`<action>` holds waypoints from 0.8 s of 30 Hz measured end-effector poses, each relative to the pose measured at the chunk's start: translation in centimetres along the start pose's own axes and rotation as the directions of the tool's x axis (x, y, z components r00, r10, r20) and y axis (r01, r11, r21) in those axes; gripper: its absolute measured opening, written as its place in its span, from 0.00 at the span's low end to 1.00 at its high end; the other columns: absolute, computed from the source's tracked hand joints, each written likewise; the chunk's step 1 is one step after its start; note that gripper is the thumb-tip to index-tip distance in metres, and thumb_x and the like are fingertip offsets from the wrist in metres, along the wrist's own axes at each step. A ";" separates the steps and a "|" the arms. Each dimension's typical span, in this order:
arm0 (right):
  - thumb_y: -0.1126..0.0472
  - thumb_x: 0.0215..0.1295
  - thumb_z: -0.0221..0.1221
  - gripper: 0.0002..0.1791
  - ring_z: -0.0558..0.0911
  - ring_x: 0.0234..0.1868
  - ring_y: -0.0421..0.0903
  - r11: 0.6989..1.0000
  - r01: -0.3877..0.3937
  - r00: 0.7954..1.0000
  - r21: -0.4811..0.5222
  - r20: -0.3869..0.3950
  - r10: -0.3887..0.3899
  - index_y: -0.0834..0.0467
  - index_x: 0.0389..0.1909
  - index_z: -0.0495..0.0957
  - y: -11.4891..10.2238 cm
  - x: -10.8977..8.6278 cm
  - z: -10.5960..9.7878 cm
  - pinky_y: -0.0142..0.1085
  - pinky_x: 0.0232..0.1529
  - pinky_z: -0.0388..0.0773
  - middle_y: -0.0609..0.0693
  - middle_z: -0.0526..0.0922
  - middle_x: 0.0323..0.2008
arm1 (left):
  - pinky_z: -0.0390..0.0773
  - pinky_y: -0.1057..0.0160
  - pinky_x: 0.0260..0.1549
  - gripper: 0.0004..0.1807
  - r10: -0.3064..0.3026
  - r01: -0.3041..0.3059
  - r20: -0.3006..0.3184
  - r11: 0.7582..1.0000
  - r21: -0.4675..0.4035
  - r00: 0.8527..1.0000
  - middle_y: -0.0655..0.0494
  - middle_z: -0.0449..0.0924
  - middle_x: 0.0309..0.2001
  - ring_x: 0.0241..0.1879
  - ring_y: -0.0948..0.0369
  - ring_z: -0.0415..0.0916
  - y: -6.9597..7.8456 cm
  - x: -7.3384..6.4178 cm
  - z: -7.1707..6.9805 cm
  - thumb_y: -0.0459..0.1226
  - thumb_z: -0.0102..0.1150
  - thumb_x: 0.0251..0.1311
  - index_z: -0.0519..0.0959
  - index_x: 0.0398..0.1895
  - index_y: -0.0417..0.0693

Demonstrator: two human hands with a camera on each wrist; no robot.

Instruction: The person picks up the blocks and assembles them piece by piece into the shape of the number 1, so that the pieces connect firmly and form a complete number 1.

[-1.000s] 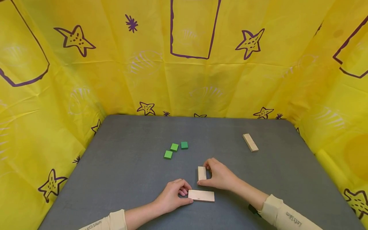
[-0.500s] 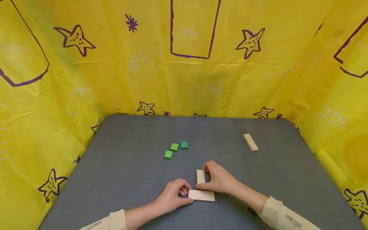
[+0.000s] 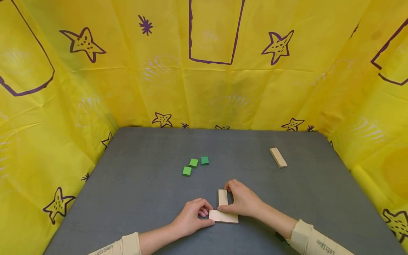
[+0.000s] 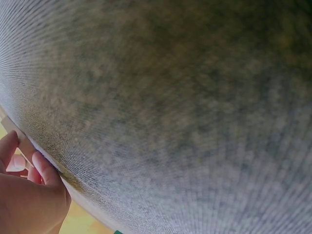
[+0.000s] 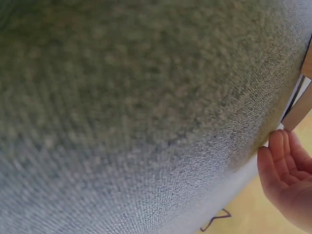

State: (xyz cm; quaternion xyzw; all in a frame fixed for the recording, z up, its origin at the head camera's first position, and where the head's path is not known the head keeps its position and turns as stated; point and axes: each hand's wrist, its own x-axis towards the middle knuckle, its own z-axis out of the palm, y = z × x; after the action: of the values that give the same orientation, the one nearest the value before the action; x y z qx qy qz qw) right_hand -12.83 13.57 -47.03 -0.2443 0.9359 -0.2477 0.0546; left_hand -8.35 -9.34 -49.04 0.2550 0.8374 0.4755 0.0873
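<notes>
Two flat pale wooden blocks meet almost at a right angle near the front of the table. One wooden block [image 3: 227, 217] lies crosswise, and my left hand [image 3: 190, 217] pinches its left end between thumb and forefinger. The other, a lengthwise wooden block [image 3: 222, 197], points away from me just behind it. My right hand [image 3: 243, 200] holds that one from its right side, thumb at the near end and fingers at the far end. In the left wrist view, the left hand [image 4: 34, 202] shows at the lower left. The right wrist view has the right hand [image 5: 292, 178] beneath a block [image 5: 298, 108].
Several small items lie farther back on the grey table [image 3: 143, 194]: two light green squares [image 3: 193, 163] and a darker green square [image 3: 204, 160]. A third wooden block [image 3: 278, 157] lies at the back right. Yellow printed cloth [image 3: 210, 92] encloses the table.
The right hand has drawn the lengthwise block toward me, up against the back edge of the crosswise block. The left hand and its block stay in place.
</notes>
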 end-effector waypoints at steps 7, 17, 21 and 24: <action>0.37 0.44 0.72 0.32 0.70 0.31 0.39 1.000 0.019 1.000 -0.019 -0.019 -0.019 0.55 0.41 0.74 0.2 -0.3 0.3 0.32 0.31 0.72 0.43 0.71 0.33 | 0.77 0.71 0.34 0.15 -0.017 0.017 0.008 1.000 0.003 1.000 0.62 0.75 0.34 0.33 0.69 0.74 0.0 0.0 0.0 0.37 0.76 0.48 0.79 0.37 0.48; 0.35 0.45 0.71 0.33 0.70 0.32 0.38 0.999 0.038 0.999 -0.033 -0.017 -0.039 0.54 0.42 0.74 0.4 -0.5 0.2 0.33 0.33 0.72 0.43 0.71 0.33 | 0.78 0.71 0.34 0.15 -0.027 0.027 0.012 1.000 0.004 1.000 0.62 0.75 0.34 0.33 0.68 0.74 0.0 0.0 0.1 0.37 0.76 0.48 0.79 0.37 0.47; 0.34 0.45 0.71 0.33 0.70 0.33 0.38 0.998 0.052 0.999 -0.030 -0.014 -0.052 0.54 0.42 0.73 0.5 -0.5 0.2 0.33 0.34 0.72 0.43 0.71 0.34 | 0.77 0.71 0.34 0.15 -0.030 0.030 0.012 1.000 0.003 0.999 0.61 0.75 0.34 0.32 0.68 0.74 0.1 0.1 0.0 0.37 0.76 0.49 0.79 0.37 0.47; 0.35 0.46 0.71 0.33 0.69 0.33 0.38 0.997 0.066 0.998 -0.032 -0.020 -0.067 0.54 0.41 0.73 0.5 -0.5 0.2 0.33 0.33 0.72 0.43 0.71 0.34 | 0.77 0.71 0.34 0.15 -0.030 0.030 0.010 1.000 0.004 1.000 0.61 0.75 0.34 0.32 0.68 0.73 0.1 0.1 0.0 0.37 0.76 0.49 0.79 0.37 0.47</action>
State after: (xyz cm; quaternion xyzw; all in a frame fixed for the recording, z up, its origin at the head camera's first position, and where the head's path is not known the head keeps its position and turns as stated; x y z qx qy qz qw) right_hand -12.56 14.13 -47.46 -0.2736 0.9315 -0.2373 0.0327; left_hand -8.39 -9.29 -48.91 0.2451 0.8416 0.4712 0.0980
